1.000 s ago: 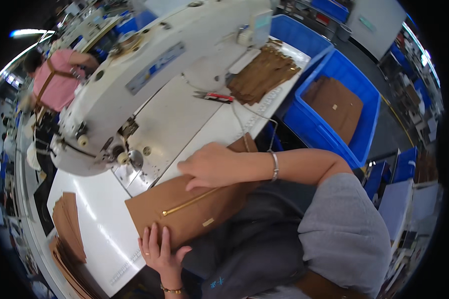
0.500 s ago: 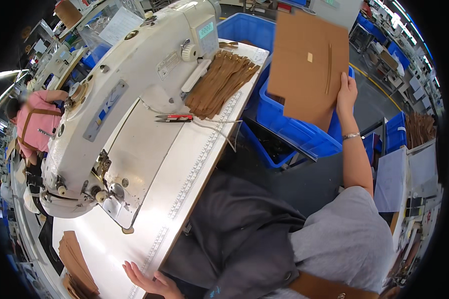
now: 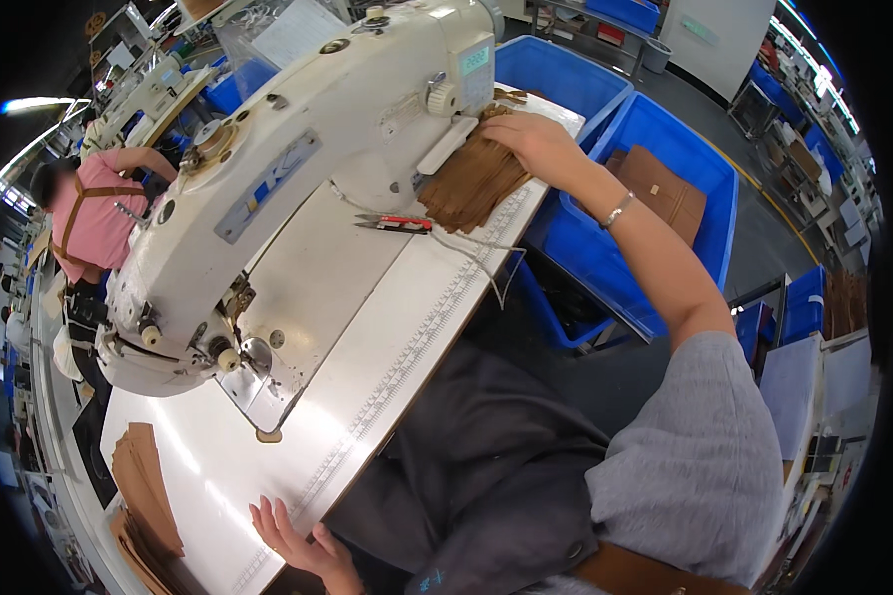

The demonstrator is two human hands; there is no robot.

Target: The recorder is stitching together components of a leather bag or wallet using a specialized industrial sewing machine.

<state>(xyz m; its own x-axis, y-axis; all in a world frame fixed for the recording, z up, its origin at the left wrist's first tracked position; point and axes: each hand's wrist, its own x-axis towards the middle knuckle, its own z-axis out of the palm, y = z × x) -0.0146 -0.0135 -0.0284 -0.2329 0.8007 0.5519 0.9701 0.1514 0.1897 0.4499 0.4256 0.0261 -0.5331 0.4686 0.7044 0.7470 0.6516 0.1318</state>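
My left hand point(image 3: 303, 545), fingers spread and empty, is nearer me than the sewing machine point(image 3: 367, 94). Right of the machine, brown strips point(image 3: 471, 188) lie piled on the counter point(image 3: 357, 367), my right hand point(image 3: 536, 144) over their far end; I can't tell if it grips. Best to pinch lightly, keeping the pile neat. The machine bears a lettered badge point(image 3: 268, 186) and lit screen point(image 3: 474, 61).

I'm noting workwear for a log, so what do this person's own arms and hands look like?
The right arm has a short, loose grey sleeve and a narrow silver-coloured bracelet at the wrist. The right hand and left hand are ungloved.
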